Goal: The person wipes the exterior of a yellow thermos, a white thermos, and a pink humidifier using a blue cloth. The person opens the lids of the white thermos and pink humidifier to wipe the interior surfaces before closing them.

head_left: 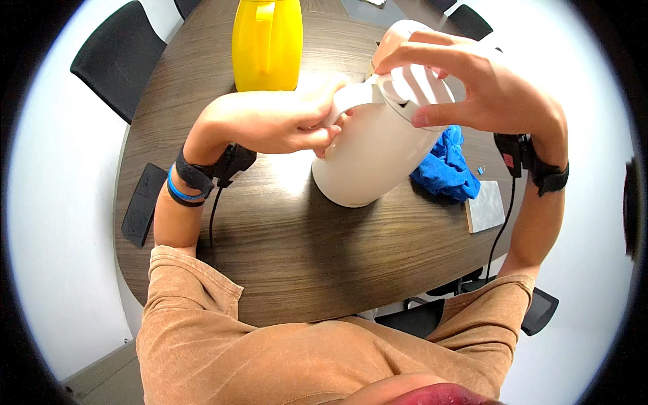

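A white vacuum jug point(374, 158) is in front of me, its top leaning to the right in the view. My left hand point(297, 120) is closed around the jug's handle point(354, 98). Over the top, my right hand point(472, 77) grips the white lid point(418, 84), its thumb on the near rim and its fingers across the far side. Those fingers partly hide the lid, so whether it is loose or seated I cannot tell. The jug's base is at or just above the wooden table point(290, 256); which one is unclear.
A yellow jug point(266, 50) stands at the far left, and a pale pink rounded thing point(398, 40) is behind the lid. Right of the jug lie a crumpled blue cloth point(449, 169) and a grey flat block point(486, 208). A black flat object point(144, 204) rests at the left edge.
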{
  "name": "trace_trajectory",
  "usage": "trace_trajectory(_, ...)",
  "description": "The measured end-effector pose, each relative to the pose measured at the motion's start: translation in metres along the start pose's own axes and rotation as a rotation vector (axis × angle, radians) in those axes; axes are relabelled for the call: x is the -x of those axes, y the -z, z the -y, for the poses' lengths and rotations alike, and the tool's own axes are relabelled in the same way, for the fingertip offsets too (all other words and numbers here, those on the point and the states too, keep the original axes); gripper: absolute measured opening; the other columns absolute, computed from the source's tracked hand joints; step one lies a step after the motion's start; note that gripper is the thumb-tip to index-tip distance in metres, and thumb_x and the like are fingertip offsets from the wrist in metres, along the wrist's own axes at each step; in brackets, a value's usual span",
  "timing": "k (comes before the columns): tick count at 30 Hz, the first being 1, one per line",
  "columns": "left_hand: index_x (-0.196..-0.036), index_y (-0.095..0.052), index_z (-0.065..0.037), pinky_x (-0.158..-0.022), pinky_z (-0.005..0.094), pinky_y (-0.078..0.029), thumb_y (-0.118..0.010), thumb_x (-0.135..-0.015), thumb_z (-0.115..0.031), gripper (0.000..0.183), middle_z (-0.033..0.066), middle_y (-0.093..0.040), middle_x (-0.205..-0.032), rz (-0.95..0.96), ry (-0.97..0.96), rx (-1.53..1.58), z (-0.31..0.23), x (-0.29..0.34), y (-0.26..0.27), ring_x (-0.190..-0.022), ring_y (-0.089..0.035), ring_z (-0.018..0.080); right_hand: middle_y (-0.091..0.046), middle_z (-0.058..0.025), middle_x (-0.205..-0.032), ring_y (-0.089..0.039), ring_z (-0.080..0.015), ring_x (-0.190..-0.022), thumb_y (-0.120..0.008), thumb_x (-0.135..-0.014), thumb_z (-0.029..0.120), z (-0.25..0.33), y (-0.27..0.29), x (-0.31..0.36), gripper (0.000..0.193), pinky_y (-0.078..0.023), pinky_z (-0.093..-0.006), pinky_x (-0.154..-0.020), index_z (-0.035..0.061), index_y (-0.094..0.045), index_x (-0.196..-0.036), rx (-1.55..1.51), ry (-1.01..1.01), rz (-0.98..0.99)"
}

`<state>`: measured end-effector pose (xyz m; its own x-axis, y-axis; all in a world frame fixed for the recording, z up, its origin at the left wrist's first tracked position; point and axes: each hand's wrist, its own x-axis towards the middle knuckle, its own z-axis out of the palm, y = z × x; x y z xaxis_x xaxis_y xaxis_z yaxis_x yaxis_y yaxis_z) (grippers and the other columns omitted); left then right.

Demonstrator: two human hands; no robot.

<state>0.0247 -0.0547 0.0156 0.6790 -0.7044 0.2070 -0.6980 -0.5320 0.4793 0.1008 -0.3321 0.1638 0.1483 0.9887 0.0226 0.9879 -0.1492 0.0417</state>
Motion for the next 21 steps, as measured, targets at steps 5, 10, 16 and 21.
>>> trace_trajectory(5, -0.149, -0.028, 0.015, -0.083, 0.0329, -0.060, -0.049, -0.116, -0.025, 0.056, 0.0163, -0.076, -0.093, -0.038, 0.021, 0.021, -0.003, -0.002, -0.002, -0.088, -0.078, 0.0246, -0.065, -0.0117, -0.143, -0.062, -0.0350, -0.129, -0.093, -0.076, 0.016, -0.021, 0.010, -0.003, 0.068, -0.057, -0.0531, -0.110, 0.0182, -0.070, -0.140, -0.110, 0.179, 0.130)
trace_trajectory(10, -0.143, -0.035, 0.005, -0.078, 0.0336, -0.060, -0.049, -0.115, -0.019, 0.040, 0.0135, -0.069, -0.090, -0.059, 0.095, 0.177, -0.003, -0.005, -0.001, -0.085, -0.077, 0.0232, -0.065, -0.0144, -0.135, -0.063, -0.0343, -0.123, -0.089, -0.085, 0.040, -0.023, 0.011, 0.002, 0.066, -0.057, -0.0514, -0.102, 0.0145, -0.066, -0.142, -0.168, 0.170, 0.059)
trace_trajectory(16, -0.146, -0.033, 0.003, -0.076, 0.0350, -0.058, -0.050, -0.113, -0.016, 0.042, 0.0116, -0.066, -0.090, -0.029, 0.131, 0.139, 0.002, -0.002, 0.002, -0.082, -0.073, 0.0232, -0.070, -0.0211, -0.112, -0.073, -0.0346, -0.100, -0.081, -0.092, 0.059, 0.016, -0.011, -0.005, 0.072, -0.062, -0.0416, -0.085, 0.0058, -0.065, -0.137, 0.200, -0.154, 0.004)
trace_trajectory(21, -0.144, -0.034, 0.006, -0.078, 0.0349, -0.058, -0.052, -0.112, -0.016, 0.042, 0.0109, -0.066, -0.090, -0.050, 0.135, 0.115, 0.003, -0.002, -0.002, -0.082, -0.072, 0.0230, -0.063, -0.0122, -0.135, -0.065, -0.0333, -0.120, -0.083, -0.072, 0.017, -0.002, 0.015, -0.013, 0.072, -0.058, -0.0452, -0.105, 0.0110, -0.062, -0.141, -0.029, 0.234, 0.182)
